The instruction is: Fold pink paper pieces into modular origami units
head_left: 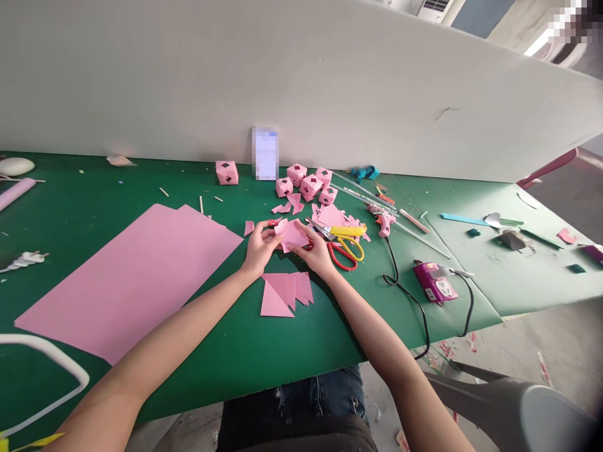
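Observation:
Between both hands, just above the green table, is a small piece of pink paper (293, 235). My left hand (259, 248) pinches its left edge with thumb and fingers. At the lower right edge, my right hand (316, 254) grips it too, fingers partly hidden behind the paper. Right beside my right hand lie scissors with red handles (342, 257) and a yellow-handled cutting tool (348, 231). Below the hands, several folded pink paper triangles (277, 298) rest overlapping. Pink scraps (330, 215) are heaped just beyond my right hand.
Large pink sheets (136, 276) cover the left side. Several folded pink paper shapes (311, 187) stand near the wall by a phone (266, 154). A pink glue gun (386, 223), clear sticks (424, 242) and a purple power strip (434, 282) with cords lie right.

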### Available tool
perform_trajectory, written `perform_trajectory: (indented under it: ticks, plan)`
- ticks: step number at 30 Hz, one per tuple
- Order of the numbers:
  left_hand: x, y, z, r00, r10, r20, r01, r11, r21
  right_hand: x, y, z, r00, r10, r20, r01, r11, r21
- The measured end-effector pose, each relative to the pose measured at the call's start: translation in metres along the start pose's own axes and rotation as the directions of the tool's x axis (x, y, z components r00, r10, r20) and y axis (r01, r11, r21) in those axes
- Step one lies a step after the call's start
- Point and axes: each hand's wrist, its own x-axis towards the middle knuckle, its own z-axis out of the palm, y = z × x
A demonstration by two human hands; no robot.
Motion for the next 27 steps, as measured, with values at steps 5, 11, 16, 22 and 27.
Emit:
perform_trajectory:
  ticks: [5,11,16,22,27]
  plan:
    - [-0.001,0.003,0.001,1.000,-0.005,0.007,0.005,1.000,-0.011,0.001,0.006,0.001,1.000,0.017,0.007,-0.017,1.000,-0.019]
    - [-0.002,0.006,0.002,1.000,-0.024,0.007,0.024,1.000,-0.018,0.001,0.010,0.000,0.999,-0.041,-0.007,0.041,0.997,-0.072]
    - [-0.003,0.005,0.001,0.996,-0.040,0.082,0.039,0.999,0.009,-0.001,0.012,0.001,0.997,-0.041,-0.070,0.029,0.986,-0.163]
    - [-0.002,0.003,0.001,0.998,-0.046,0.050,0.047,0.999,-0.022,-0.001,0.017,0.003,0.985,-0.142,-0.101,0.109,0.955,-0.274]
    - [-0.002,0.003,0.000,0.998,-0.037,0.053,0.037,0.999,-0.007,-0.002,0.015,0.004,0.969,-0.225,-0.106,0.169,0.909,-0.381]
